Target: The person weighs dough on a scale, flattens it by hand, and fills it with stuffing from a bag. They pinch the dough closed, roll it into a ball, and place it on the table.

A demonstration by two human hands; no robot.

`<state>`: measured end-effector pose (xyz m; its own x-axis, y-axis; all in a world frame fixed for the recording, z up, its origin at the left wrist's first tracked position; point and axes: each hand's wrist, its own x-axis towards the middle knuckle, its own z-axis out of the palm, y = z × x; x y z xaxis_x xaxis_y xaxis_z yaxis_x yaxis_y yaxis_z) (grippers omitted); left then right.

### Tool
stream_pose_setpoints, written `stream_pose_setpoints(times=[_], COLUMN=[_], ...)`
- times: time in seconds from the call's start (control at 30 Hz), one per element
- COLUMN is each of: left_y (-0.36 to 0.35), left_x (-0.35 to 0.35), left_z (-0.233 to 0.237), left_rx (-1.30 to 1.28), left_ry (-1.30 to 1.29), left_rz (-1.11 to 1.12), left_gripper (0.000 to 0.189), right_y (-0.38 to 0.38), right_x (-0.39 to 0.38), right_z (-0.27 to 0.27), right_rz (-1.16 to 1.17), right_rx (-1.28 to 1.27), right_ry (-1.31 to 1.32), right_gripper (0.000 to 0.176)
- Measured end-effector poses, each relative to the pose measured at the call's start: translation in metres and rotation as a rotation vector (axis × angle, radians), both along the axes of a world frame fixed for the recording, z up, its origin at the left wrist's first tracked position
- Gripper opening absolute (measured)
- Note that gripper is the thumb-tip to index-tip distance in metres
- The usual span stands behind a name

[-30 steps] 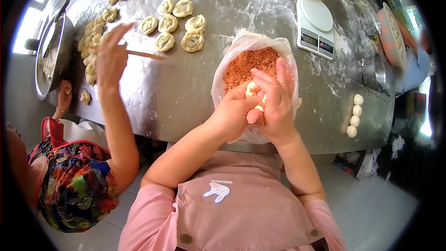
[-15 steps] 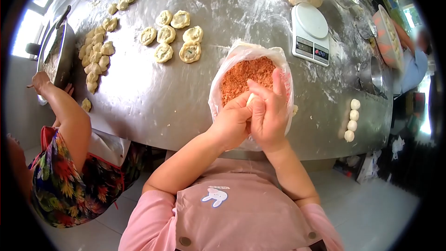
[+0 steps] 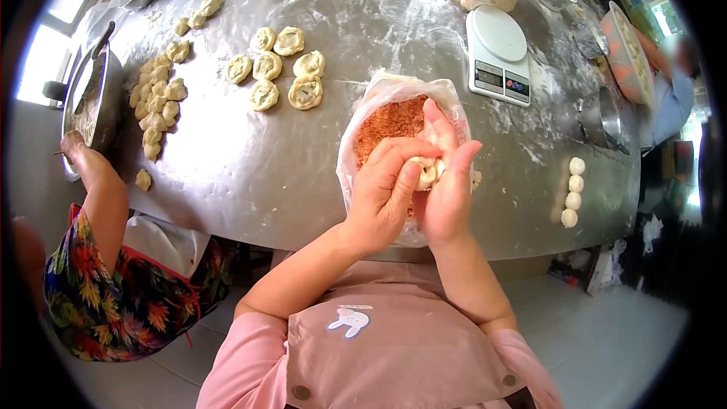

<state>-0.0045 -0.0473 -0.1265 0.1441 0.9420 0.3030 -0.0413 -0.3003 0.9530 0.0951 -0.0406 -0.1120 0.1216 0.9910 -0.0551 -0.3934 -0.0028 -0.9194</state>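
A small cream-coloured piece of dough [image 3: 427, 172], with a folded, open-looking top, sits between my two hands over the filling bag. My left hand [image 3: 385, 191] pinches its edge, fingers bent over the top and thumb close against it. The palm of my right hand [image 3: 450, 185] cradles the dough from the right, its fingers stretched upward. Beneath them is an open plastic bag [image 3: 347, 153] of reddish-brown crumbly filling [image 3: 390, 127]. My hands cover the bag's lower right part.
Flattened filled dough rounds [image 3: 266, 66] and a cluster of dough pieces [image 3: 157, 102] lie left on the metal table [image 3: 250, 167]. A scale [image 3: 498, 57] and a row of dough balls [image 3: 573, 201] are right. A co-worker's hand [image 3: 73, 145] reaches to a pan [image 3: 110, 98].
My right hand has turned its palm more open, and my left fingers have moved onto the dough, which shows more now. The co-worker's arm has shifted slightly lower.
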Motion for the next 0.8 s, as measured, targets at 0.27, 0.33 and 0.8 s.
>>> stream_pose_setpoints(times=[0.27, 0.33, 0.8], left_y=[0.003, -0.001, -0.003], left_x=[0.001, -0.001, 0.021], left_z=[-0.010, -0.013, -0.004], left_rx=[0.161, 0.097, -0.343], left_ry=[0.183, 0.216, -0.360], left_rz=[0.118, 0.077, -0.130], left_gripper=[0.071, 0.100, 0.060], right_y=[-0.003, -0.002, 0.036], right_x=[0.004, 0.008, 0.022], right_z=[-0.001, 0.005, -0.002], right_rz=[0.192, 0.099, 0.020], right_rx=[-0.033, -0.010, 0.190], right_ry=[-0.206, -0.409, -0.553], right_gripper=[0.040, 0.032, 0.079])
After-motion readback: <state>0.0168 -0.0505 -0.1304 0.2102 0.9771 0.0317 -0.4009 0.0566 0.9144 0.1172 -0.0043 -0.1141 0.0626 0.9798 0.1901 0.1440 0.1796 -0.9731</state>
